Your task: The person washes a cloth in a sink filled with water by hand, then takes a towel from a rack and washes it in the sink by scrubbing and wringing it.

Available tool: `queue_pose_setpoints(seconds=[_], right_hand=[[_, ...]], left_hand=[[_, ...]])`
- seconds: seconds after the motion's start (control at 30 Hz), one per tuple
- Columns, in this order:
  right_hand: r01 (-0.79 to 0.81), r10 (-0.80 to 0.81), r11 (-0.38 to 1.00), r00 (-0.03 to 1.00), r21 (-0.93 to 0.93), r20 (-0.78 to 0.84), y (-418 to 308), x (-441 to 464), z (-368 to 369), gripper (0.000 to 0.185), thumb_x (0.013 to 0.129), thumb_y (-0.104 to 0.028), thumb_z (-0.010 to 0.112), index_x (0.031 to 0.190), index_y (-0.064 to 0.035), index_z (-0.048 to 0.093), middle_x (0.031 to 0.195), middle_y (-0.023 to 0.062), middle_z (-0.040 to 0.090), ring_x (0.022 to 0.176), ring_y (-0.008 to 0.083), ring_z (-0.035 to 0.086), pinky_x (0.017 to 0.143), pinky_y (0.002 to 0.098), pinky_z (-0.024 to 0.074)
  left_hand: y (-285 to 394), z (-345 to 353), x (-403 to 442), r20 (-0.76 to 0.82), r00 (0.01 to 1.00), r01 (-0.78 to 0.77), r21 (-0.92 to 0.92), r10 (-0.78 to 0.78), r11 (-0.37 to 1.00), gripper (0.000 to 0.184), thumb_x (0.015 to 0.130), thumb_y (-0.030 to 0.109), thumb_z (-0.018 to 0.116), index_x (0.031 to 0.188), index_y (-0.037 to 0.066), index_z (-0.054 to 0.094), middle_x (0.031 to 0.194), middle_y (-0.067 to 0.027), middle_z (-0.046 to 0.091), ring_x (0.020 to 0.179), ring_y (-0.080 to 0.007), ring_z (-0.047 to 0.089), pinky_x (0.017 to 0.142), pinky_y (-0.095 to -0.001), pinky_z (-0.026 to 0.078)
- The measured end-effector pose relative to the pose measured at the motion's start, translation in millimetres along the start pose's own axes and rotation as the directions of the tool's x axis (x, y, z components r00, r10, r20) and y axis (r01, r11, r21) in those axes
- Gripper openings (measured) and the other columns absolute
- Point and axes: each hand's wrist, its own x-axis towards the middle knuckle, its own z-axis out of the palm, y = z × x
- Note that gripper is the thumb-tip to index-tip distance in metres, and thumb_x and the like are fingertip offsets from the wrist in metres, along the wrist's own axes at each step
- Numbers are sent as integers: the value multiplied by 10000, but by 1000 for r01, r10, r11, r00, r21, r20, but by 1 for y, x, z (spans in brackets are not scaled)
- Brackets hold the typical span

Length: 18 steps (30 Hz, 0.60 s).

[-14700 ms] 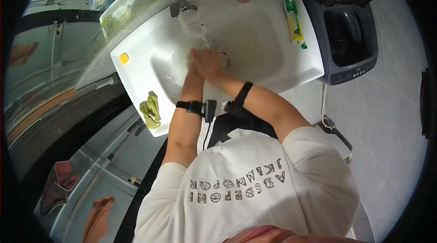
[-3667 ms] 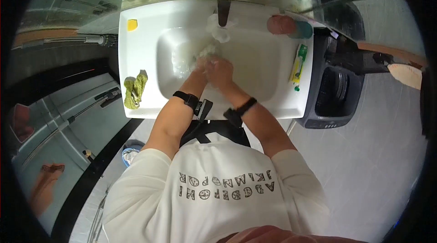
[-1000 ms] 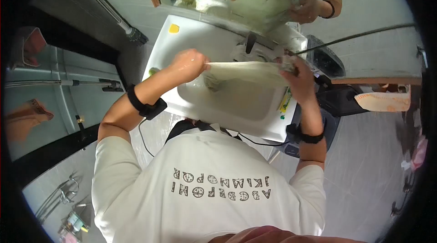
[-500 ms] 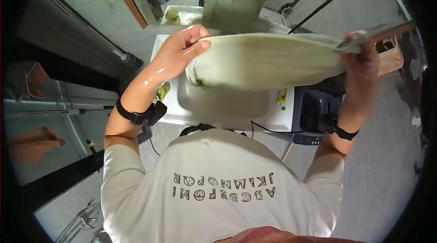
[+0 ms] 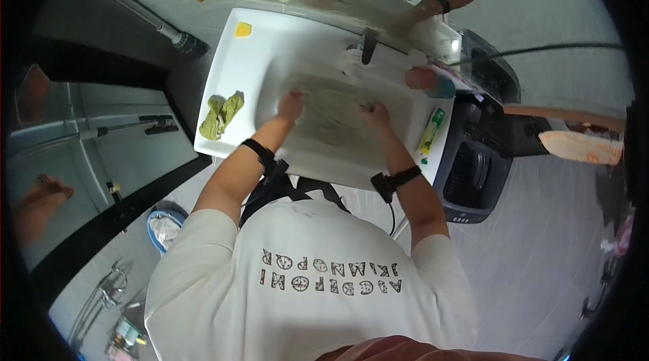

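A pale cloth (image 5: 332,116) lies low in the white sink (image 5: 226,67), stretched between my two hands and blurred, apparently in water. My left hand (image 5: 291,107) is closed on its left edge. Over at the opposite edge, my right hand (image 5: 377,117) is closed on the cloth too. Both hands are down inside the basin, below the rim. What the fingertips do underneath is hidden.
A black-handled tap (image 5: 368,46) stands at the back. Crumpled green cloth (image 5: 221,116) and a yellow block (image 5: 243,30) rest on the left rim. A green-yellow tube (image 5: 432,131) lies on the right rim, beside a dark plastic tub (image 5: 470,178). A mirror rises behind.
The cloth was held up and spread wide above the sink; now it is down in the basin. Both hands have lowered and come closer together, still gripping it.
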Motion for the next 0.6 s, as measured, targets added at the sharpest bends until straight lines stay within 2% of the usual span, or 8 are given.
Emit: queue_pose_setpoints(seconds=[0.07, 0.17, 0.23, 0.33, 0.4, 0.43, 0.47, 0.6], right_hand=[[-53, 34, 983, 993, 175, 112, -67, -23, 16, 347, 796, -244, 632, 1029, 3, 563, 840, 72, 611, 719, 207, 564, 648, 337, 455], [54, -172, 924, 943, 377, 285, -113, -34, 47, 327, 847, -278, 594, 1053, -27, 556, 873, 48, 608, 748, 178, 564, 647, 309, 458], [-147, -377, 830, 564, 538, 735, -167, -41, 43, 334, 875, -298, 566, 1098, -50, 541, 891, 44, 603, 773, 135, 552, 651, 278, 458], [-101, -272, 910, 590, 403, 761, -218, -13, 49, 329, 876, -328, 566, 1074, -66, 549, 873, 35, 602, 762, 106, 541, 642, 258, 453], [353, -450, 893, 701, 279, 554, -229, 48, 81, 261, 855, -292, 567, 998, -74, 583, 857, 71, 621, 772, 175, 583, 685, 293, 468], [610, -592, 787, 702, 95, 395, -244, 68, 90, 250, 846, -281, 558, 990, -79, 589, 873, 105, 629, 795, 230, 607, 715, 318, 480], [602, -563, 799, 749, -4, 350, -263, 83, 99, 239, 816, -244, 580, 996, -86, 591, 928, 145, 625, 873, 303, 595, 778, 364, 464], [651, -602, 653, 756, -387, 257, -300, 134, 151, 284, 835, -220, 545, 1096, -108, 547, 1163, 119, 533, 1033, 309, 529, 859, 401, 438]], left_hand=[[22, 0, -50, 134, 986, -124, 221, 95, 968, 331, 820, 107, 515, 1147, 65, 533, 1116, -116, 571, 1071, -254, 524, 899, -345, 423], [87, -38, -132, 363, 889, -450, 576, 280, 683, 356, 852, 124, 501, 1204, 73, 484, 1156, -105, 527, 1121, -206, 481, 949, -311, 394], [101, -53, -146, 290, 890, -447, 410, 351, 795, 356, 844, 120, 509, 1197, 71, 492, 1167, -108, 520, 1125, -215, 477, 955, -314, 389], [128, -88, -158, 190, 899, -397, -24, 394, 918, 357, 833, 114, 521, 1187, 70, 503, 1183, -114, 509, 1130, -229, 471, 963, -320, 382], [149, -108, -166, 160, 889, -397, -193, 428, 897, 358, 826, 109, 529, 1181, 69, 511, 1195, -117, 502, 1134, -238, 467, 969, -323, 377], [158, -117, -172, 146, 873, -447, -144, 466, 883, 358, 822, 107, 533, 1177, 68, 515, 1200, -119, 499, 1136, -243, 465, 971, -325, 375], [165, -125, -180, 134, 854, -497, -75, 503, 864, 358, 818, 105, 537, 1174, 67, 519, 1206, -121, 495, 1138, -247, 463, 974, -326, 373], [183, -154, -208, 154, 715, -663, 459, 682, 591, 359, 804, 97, 552, 1161, 65, 534, 1228, -128, 482, 1146, -266, 455, 985, -333, 363]])
